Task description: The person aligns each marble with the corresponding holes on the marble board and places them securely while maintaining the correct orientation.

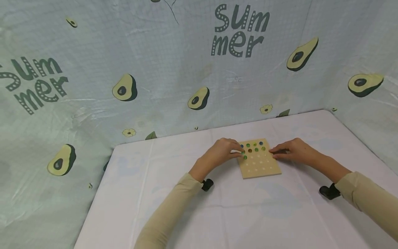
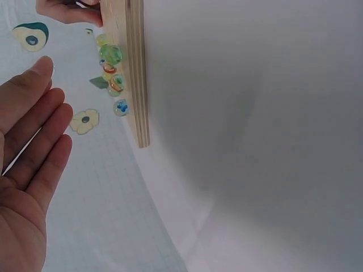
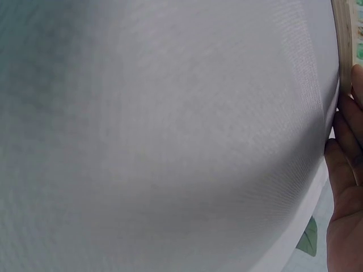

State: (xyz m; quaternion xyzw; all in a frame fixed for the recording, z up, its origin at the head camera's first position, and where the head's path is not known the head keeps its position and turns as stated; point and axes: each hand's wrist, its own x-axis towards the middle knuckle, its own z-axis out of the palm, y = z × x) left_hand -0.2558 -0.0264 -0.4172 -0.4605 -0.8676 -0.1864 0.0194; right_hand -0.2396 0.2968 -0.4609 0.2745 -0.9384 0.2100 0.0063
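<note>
A square wooden board (image 1: 259, 169) with rows of small hollows lies on the table. Several glass marbles (image 1: 250, 150), green, yellow, blue and amber, sit in its far rows; one green marble (image 1: 245, 157) is in a nearer row at the left side. My left hand (image 1: 220, 151) is over the board's left edge, close to these marbles. In the left wrist view the left hand's fingers (image 2: 48, 136) are loosely bent with nothing visible between them. My right hand (image 1: 293, 150) touches the board's right edge with its fingertips; its fingers (image 3: 343, 164) look nearly straight.
A pale cloth covers the table (image 1: 224, 214). Behind it hangs a curtain (image 1: 161, 62) printed with avocados and the word summer. Dark wrist-worn devices (image 1: 207, 185) show under both sleeves.
</note>
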